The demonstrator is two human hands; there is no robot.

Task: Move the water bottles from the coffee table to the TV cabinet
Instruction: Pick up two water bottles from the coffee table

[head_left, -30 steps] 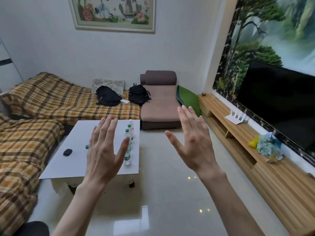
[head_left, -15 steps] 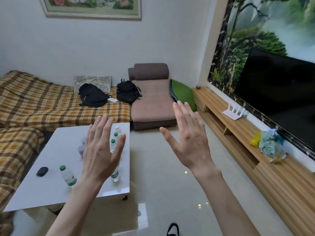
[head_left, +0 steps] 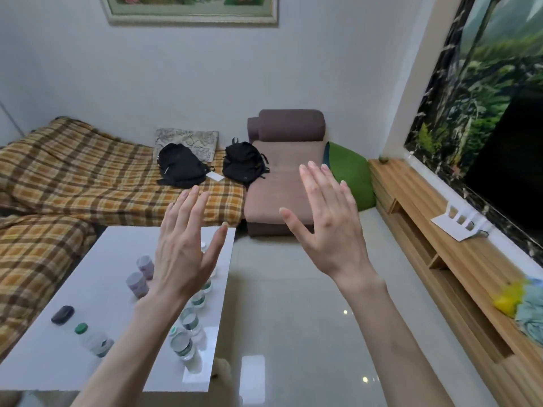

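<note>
Several clear water bottles with green caps stand on the white coffee table [head_left: 38, 365] at lower left. One bottle [head_left: 94, 340] stands alone near the front. A row of bottles [head_left: 182, 345] runs along the table's right side, partly hidden behind my left forearm. My left hand [head_left: 183, 248] is raised above the table, palm away, fingers apart, holding nothing. My right hand [head_left: 329, 224] is raised over the floor, likewise spread and empty. The long wooden TV cabinet [head_left: 440, 254] runs along the right wall under the black TV [head_left: 511, 168].
Two purple-patterned cups [head_left: 141, 273] and a small dark object [head_left: 62, 314] sit on the table. A white router [head_left: 458, 223] and a yellow and teal cloth bundle [head_left: 523, 306] lie on the cabinet. Plaid sofas, two black backpacks [head_left: 211, 164] and a brown chaise are behind.
The view has come closer to the coffee table and tilted down; bottles and cups now appear larger. Both hands stay raised, spread and empty.
</note>
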